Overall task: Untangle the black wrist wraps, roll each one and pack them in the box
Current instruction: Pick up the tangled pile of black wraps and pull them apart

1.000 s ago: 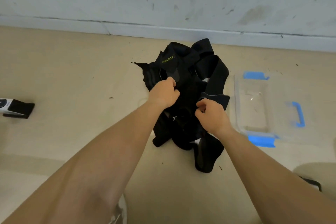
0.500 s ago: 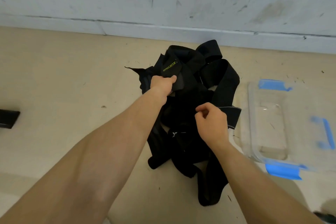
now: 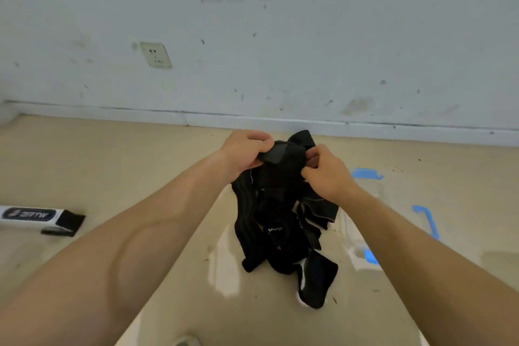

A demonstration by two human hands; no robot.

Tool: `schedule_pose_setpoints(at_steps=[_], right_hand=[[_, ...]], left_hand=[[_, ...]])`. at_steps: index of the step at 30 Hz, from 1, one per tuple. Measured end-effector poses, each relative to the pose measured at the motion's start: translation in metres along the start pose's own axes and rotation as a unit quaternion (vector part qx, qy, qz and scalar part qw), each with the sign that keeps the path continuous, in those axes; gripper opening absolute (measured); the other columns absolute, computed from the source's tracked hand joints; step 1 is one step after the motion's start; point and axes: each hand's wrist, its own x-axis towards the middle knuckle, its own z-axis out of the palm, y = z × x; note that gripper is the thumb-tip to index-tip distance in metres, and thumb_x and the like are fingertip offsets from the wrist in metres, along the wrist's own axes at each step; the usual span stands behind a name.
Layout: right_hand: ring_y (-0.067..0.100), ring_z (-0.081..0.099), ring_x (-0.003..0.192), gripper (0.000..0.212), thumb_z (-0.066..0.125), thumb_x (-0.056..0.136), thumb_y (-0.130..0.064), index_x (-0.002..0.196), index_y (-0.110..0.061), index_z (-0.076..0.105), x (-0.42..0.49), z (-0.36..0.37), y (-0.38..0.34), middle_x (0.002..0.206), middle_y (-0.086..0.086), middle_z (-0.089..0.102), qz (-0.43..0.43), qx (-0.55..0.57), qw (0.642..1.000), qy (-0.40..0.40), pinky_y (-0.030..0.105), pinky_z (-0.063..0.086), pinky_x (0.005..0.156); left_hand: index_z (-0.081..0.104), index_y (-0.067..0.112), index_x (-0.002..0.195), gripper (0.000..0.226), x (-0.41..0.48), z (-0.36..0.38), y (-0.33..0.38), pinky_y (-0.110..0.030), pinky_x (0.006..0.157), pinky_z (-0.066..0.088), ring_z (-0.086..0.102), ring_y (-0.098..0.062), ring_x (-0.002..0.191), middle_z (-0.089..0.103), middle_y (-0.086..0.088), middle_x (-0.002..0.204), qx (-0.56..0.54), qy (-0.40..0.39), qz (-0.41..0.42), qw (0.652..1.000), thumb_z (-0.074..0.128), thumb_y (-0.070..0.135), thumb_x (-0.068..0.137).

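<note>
So left hand [image 3: 244, 153] and right hand [image 3: 325, 174] both pinch the top flap of the tangled wrist wraps [image 3: 280, 227], which hang lengthwise down to the floor [image 3: 140, 166] just left of the box [image 3: 366, 173], right hand nearer it.

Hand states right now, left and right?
Left hand: grips the top end of the tangled black wrist wraps.
Right hand: pinches the same tangle, opposite side.

Looking forward and down from the head, facing wall [image 3: 280, 36] and floor [image 3: 112, 166], hanging near above left hand [image 3: 243, 153], right hand [image 3: 325, 174], black wrist wraps [image 3: 280, 227].
</note>
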Motion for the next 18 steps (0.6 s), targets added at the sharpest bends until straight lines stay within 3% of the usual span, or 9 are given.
schedule_pose_setpoints(at_steps=[2,5,7,9,12,14,16,18], right_hand=[[0.019,0.062,0.095,0.056,0.057,0.089,-0.004,0.14,-0.022,0.045,-0.027,-0.017,-0.019,0.094,-0.006,0.063,-0.021,0.007,1.0,-0.012,0.036,0.05,0.085],[0.02,0.065,0.084,0.072,0.05,0.083,0.006,0.145,-0.03,0.046,-0.071,-0.032,-0.038,0.094,0.003,0.069,-0.021,0.118,0.992,-0.039,0.043,0.055,0.087],[0.021,0.068,0.094,0.061,0.049,0.084,0.006,0.134,-0.028,0.058,-0.096,-0.034,-0.043,0.107,0.005,0.071,-0.008,0.199,0.978,-0.068,0.043,0.058,0.088],[0.024,0.068,0.104,0.041,0.049,0.092,-0.001,0.122,-0.023,0.067,-0.115,-0.034,-0.043,0.115,0.006,0.071,0.018,0.286,0.955,-0.078,0.036,0.058,0.084],[0.026,0.072,0.104,0.025,0.054,0.102,-0.017,0.121,-0.015,0.07,-0.125,-0.029,-0.034,0.113,0.009,0.074,0.051,0.354,0.932,-0.06,0.037,0.06,0.086],[0.024,0.07,0.107,0.022,0.06,0.101,-0.016,0.12,-0.017,0.072,-0.121,-0.024,-0.028,0.117,0.008,0.073,0.051,0.316,0.947,-0.027,0.04,0.059,0.094],[0.024,0.069,0.11,0.025,0.063,0.098,-0.009,0.118,-0.022,0.072,-0.115,-0.022,-0.023,0.119,0.005,0.071,0.035,0.289,0.956,-0.014,0.038,0.059,0.09],[0.022,0.072,0.102,0.032,0.062,0.097,-0.003,0.121,-0.024,0.067,-0.111,-0.025,-0.019,0.114,0.005,0.074,0.022,0.292,0.956,-0.021,0.032,0.059,0.075]], left_hand=[[0.073,0.014,0.112,0.013,-0.031,-0.004,0.017,-0.022,0.07,0.053,0.064,-0.015,0.1,0.069,-0.002,0.109,0.012,-0.025,0.005,1.0,0.067,0.015,0.1],[0.073,0.004,0.117,0.02,-0.074,-0.008,0.031,-0.016,0.056,0.051,0.065,-0.011,0.081,0.07,-0.005,0.103,-0.003,-0.046,0.012,0.999,0.064,0.01,0.101],[0.074,0.0,0.113,0.018,-0.1,-0.01,0.031,-0.015,0.057,0.052,0.067,-0.008,0.07,0.072,-0.006,0.094,-0.024,-0.086,0.03,0.996,0.064,0.006,0.1],[0.071,0.005,0.119,0.025,-0.12,-0.012,0.025,-0.017,0.068,0.055,0.072,-0.007,0.078,0.076,-0.003,0.1,-0.001,-0.142,0.052,0.988,0.072,0.007,0.094],[0.062,0.017,0.131,0.054,-0.131,-0.008,0.011,-0.018,0.073,0.052,0.07,-0.006,0.082,0.073,-0.004,0.111,0.197,-0.169,0.084,0.962,0.086,0.013,0.082],[0.069,0.022,0.116,0.037,-0.132,-0.001,0.004,-0.023,0.072,0.053,0.069,-0.011,0.076,0.074,-0.007,0.096,0.273,-0.119,0.13,0.946,0.086,0.023,0.084],[0.074,0.024,0.095,0.007,-0.133,0.003,0.004,-0.023,0.065,0.055,0.071,-0.011,0.066,0.075,-0.005,0.08,0.269,-0.087,0.148,0.948,0.076,0.031,0.093],[0.072,0.023,0.073,0.033,-0.132,0.004,0.004,-0.015,0.058,0.049,0.067,-0.007,0.056,0.072,0.003,0.064,0.301,-0.066,0.158,0.938,0.063,0.037,0.102]])
